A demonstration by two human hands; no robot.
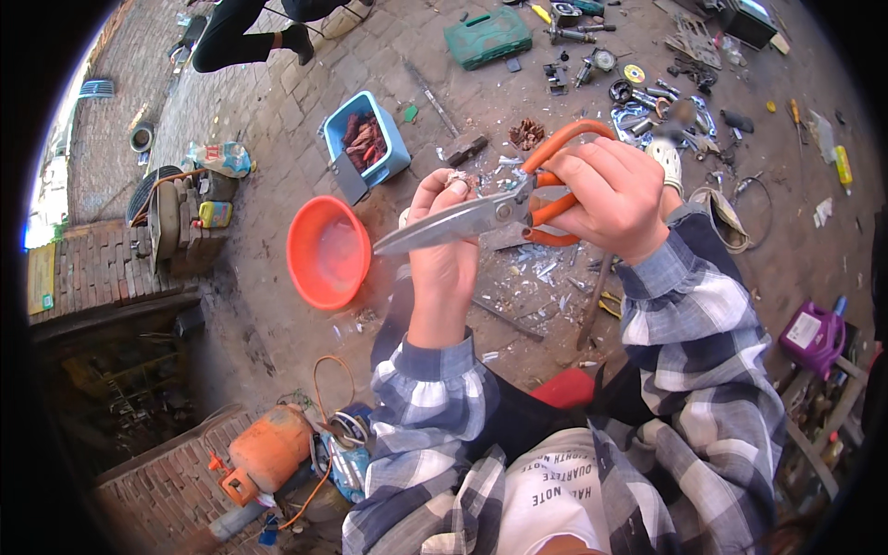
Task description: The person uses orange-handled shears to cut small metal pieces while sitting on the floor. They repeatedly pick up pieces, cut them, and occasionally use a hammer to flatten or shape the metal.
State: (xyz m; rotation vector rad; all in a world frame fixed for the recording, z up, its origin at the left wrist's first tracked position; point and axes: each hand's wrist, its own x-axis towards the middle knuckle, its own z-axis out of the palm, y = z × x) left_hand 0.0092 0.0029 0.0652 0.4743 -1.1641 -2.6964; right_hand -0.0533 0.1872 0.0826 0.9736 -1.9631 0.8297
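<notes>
My right hand (606, 194) is closed round the orange handles of large metal shears (462, 220). Their broad grey blades point left and pass in front of my left hand (446, 264). Between thumb and fingertips, that left hand pinches a small pale and reddish piece (460, 181), too small to name, just above the blades. Left of it stands a red-orange basin (294, 250), and behind that a light-blue bin (396, 165) with dark red, dried-looking pieces (363, 143) inside. Pale scraps (546, 273) litter the ground below my hands.
A hammer-like tool (464, 150) and a brown clump (526, 135) lie beyond my hands. Farther off are a green case (487, 38) and scattered metal parts (652, 111). An orange gas cylinder (271, 451) is at lower left, a purple jug (811, 339) at right. Another person's legs (236, 37) show at top.
</notes>
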